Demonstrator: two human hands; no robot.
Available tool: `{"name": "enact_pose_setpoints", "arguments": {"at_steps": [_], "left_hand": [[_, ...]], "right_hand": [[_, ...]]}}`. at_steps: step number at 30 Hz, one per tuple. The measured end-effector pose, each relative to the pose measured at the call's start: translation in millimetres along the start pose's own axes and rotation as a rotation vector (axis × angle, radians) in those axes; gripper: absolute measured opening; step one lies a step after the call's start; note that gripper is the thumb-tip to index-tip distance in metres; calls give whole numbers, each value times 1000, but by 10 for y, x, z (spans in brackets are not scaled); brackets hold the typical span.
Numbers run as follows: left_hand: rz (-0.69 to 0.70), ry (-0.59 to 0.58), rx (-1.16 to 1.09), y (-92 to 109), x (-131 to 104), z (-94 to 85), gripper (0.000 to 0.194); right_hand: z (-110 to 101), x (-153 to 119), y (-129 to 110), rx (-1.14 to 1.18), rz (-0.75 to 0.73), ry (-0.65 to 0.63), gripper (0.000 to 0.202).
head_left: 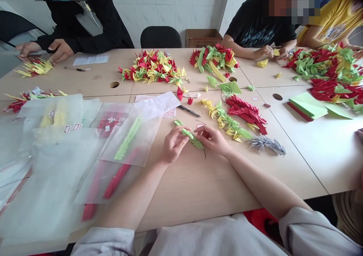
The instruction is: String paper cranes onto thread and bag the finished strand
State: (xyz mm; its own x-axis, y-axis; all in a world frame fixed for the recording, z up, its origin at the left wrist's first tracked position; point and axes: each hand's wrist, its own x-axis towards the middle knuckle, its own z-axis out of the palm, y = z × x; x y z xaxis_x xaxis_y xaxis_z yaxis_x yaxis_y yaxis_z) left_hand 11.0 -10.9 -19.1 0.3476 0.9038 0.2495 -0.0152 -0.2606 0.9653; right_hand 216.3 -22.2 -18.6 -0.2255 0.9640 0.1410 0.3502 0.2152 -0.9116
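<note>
Between my hands, just above the table, is a string of green folded paper pieces. My left hand is closed around its upper part, and one green end sticks out beyond the fingers. At its right side my right hand has fingers and thumb pinched together, touching or very near the strand. What exactly they pinch is too small to make out. A thin dark thread hangs below the right fingers. Close by on the right lie a yellow and green strand of paper cranes and a bundle of red folded paper.
Clear plastic bags with folded paper strips cover the left side. A pen lies beyond my hands. Heaps of coloured paper cranes, a grey paper bundle and green paper sheets lie around. Several people sit across the table.
</note>
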Motion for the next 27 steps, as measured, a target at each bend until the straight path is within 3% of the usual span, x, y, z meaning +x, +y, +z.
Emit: {"name": "enact_pose_setpoints", "arguments": {"at_steps": [5, 9, 12, 16, 19, 22, 24, 27], "left_hand": [[-57, -161, -108, 81, -32, 10, 31], [-91, -189, -213, 61, -23, 8, 29], [-144, -199, -338, 33, -4, 22, 24], [-244, -209, -394, 27, 5, 65, 25], [-258, -200, -355, 29, -4, 74, 47], [-204, -185, -235, 14, -21, 47, 42], [-134, -158, -104, -3, -30, 23, 36], [-9, -113, 152, -25, -37, 5, 41]], "right_hand": [[72, 14, 15, -50, -72, -99, 19], [-14, 55, 28, -39, -44, 88, 22], [-123, 77, 15, 242, -13, 164, 21], [-181, 78, -56, 741, 50, 90, 23], [-186, 72, -120, 913, 79, 106, 21], [-236, 76, -163, 988, 83, 189, 23], [-292, 82, -175, 951, 86, 242, 23], [-356, 78, -178, 729, 87, 272, 26]]}}
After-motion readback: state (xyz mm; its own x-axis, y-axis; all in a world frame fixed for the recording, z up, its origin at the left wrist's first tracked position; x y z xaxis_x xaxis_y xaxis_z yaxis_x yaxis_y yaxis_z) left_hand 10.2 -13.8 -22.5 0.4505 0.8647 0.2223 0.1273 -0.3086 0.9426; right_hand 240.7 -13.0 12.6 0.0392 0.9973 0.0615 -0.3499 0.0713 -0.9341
